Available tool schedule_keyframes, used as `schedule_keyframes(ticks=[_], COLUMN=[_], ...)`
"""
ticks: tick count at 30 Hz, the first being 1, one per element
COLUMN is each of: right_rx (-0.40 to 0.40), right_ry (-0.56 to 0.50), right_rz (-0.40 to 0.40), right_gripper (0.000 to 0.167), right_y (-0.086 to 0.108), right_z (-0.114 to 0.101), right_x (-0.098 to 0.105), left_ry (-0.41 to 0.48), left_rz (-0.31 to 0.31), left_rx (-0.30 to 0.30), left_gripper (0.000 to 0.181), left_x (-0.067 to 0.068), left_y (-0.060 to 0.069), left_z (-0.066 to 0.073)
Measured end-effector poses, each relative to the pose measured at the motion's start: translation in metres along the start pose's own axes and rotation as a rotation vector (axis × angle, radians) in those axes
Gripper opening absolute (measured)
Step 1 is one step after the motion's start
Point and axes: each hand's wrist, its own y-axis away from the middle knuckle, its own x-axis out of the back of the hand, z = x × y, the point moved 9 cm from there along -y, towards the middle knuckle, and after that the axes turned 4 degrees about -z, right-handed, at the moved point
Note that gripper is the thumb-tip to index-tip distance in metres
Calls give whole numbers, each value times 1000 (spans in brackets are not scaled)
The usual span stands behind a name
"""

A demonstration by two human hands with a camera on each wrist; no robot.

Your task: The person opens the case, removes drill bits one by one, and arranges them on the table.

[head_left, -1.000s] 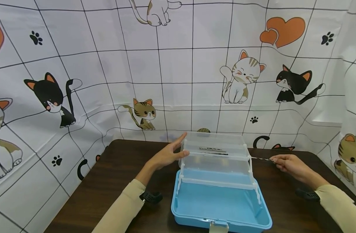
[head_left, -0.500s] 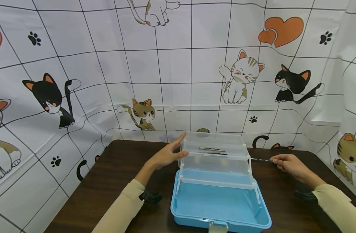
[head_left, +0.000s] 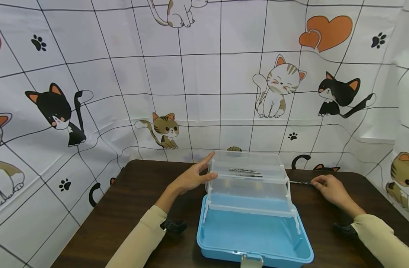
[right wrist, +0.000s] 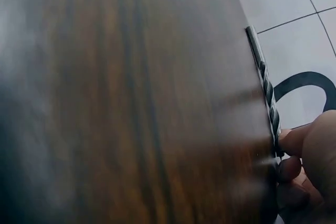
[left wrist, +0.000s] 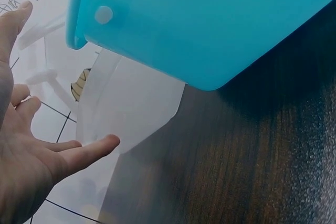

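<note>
A blue toolbox (head_left: 244, 232) stands open with its clear trays (head_left: 248, 186) raised and its translucent lid (head_left: 248, 158) tilted back. Two metal drill bits (head_left: 244, 171) lie in the upper tray. My left hand (head_left: 191, 179) is spread at the left side of the lid and tray, fingers extended; in the left wrist view its fingers (left wrist: 86, 157) appear beside the translucent lid (left wrist: 136, 98). To the right of the box, my right hand (head_left: 333, 190) pinches one end of another drill bit (head_left: 300, 182). The right wrist view shows its spiral flutes (right wrist: 269, 90) and smooth shank.
The box stands on a dark wooden table (head_left: 137, 186). A white latch (head_left: 252, 261) hangs at its front. Behind and around the table hangs a white sheet (head_left: 201, 85) with a grid and cartoon cats. Dark straps (head_left: 173, 226) sit at both wrists.
My right wrist has swung slightly to the left and the hand has turned, with the drill bit still pinched at nearly the same spot. The left hand and box stay put.
</note>
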Motion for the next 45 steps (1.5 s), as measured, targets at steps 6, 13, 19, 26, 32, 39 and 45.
schedule_keyframes(ticks=[6, 13, 19, 26, 32, 39, 45], right_rx=[4, -35, -108, -91, -22, 53, 94], right_ry=[9, -70, -160, -164, -180, -182, -187], right_rz=[32, 1, -72, -56, 1, 22, -4], right_gripper=[18, 26, 39, 42, 43, 40, 35], right_y=[4, 3, 15, 14, 4, -8, -15], right_z=[-4, 1, 13, 8, -20, -66, -102], right_x=[2, 2, 0, 11, 33, 48, 49], left_ry=[0, 7, 49, 49, 36, 59, 61], left_rz=[-10, 6, -16, -14, -16, -15, -23], left_rx=[-2, -11, 8, 7, 8, 2, 5], left_gripper=[93, 88, 87, 86, 90, 85, 84], left_x=[2, 3, -6, -5, 0, 2, 0], left_y=[-1, 1, 1, 0, -1, -1, -1], left_z=[1, 0, -11, -9, -5, -4, -4])
